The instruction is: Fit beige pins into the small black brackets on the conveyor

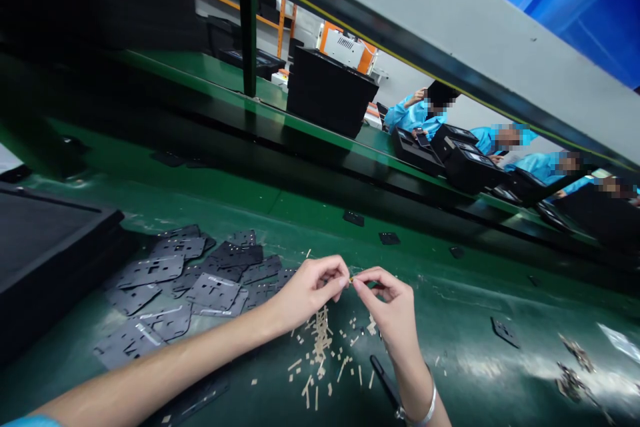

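Green worktop [465, 310] before me, glossy, pale glare toward my right. Beyond it, long dark rail [310, 167] runs across, slanting down to right; green ledge [173, 70] behind. Dark post [247, 40] stands ahead of me, left of centre. Overhead, broad grey beam [425, 20] with yellow line along lower edge, blue plastic bin [575, 0] above at right. Farther back: orange-framed shelving [281, 30], white-and-orange machine [343, 50], pale wall [467, 110]. Upper left deep in shadow; far room brighter.

Your one head-worn camera, tilted sideways, looks forward and down at your bare left hand [320, 285] and bare right hand [391, 300], close over the glossy green tabletop [450, 320], with blue-sleeved co-workers [413, 119] distant.
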`<action>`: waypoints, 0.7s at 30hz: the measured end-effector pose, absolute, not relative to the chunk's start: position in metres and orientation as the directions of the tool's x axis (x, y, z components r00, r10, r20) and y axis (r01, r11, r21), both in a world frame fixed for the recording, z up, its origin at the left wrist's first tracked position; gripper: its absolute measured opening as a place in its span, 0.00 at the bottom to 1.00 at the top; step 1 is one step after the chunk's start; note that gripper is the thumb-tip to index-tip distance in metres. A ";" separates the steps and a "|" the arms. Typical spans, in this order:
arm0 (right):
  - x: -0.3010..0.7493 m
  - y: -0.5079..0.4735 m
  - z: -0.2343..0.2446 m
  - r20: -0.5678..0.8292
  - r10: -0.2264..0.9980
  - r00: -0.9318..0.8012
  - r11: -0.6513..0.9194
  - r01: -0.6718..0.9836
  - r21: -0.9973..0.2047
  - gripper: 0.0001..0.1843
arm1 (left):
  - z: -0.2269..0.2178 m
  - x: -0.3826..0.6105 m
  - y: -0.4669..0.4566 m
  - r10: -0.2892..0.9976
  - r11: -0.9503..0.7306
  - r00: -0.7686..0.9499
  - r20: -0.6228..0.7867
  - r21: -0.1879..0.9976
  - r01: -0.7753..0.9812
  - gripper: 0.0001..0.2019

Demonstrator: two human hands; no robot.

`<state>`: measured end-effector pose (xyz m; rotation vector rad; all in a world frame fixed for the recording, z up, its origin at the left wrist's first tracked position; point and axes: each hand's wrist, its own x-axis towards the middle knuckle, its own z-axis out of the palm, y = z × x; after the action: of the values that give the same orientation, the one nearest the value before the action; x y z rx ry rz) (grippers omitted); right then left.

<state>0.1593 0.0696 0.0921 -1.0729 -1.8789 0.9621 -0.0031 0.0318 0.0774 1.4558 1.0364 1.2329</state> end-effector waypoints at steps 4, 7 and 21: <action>0.158 0.068 0.087 0.241 0.928 -0.284 0.322 0.286 -0.902 0.04 | 0.076 0.000 0.027 0.923 -0.371 0.014 0.384 0.883 0.286 0.06; 0.157 0.066 0.087 0.236 0.918 -0.320 0.320 0.242 -0.916 0.03 | 0.075 0.001 0.024 0.888 -0.446 0.071 0.454 0.815 0.370 0.07; 0.156 0.067 0.092 0.195 0.907 -0.373 0.306 0.267 -0.914 0.03 | 0.081 0.000 0.024 0.927 -0.375 0.104 0.360 0.887 0.269 0.09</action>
<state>0.1560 0.0670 0.0919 -1.0504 -1.8215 1.0760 -0.0003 0.0237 0.0810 1.7373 1.1754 1.2947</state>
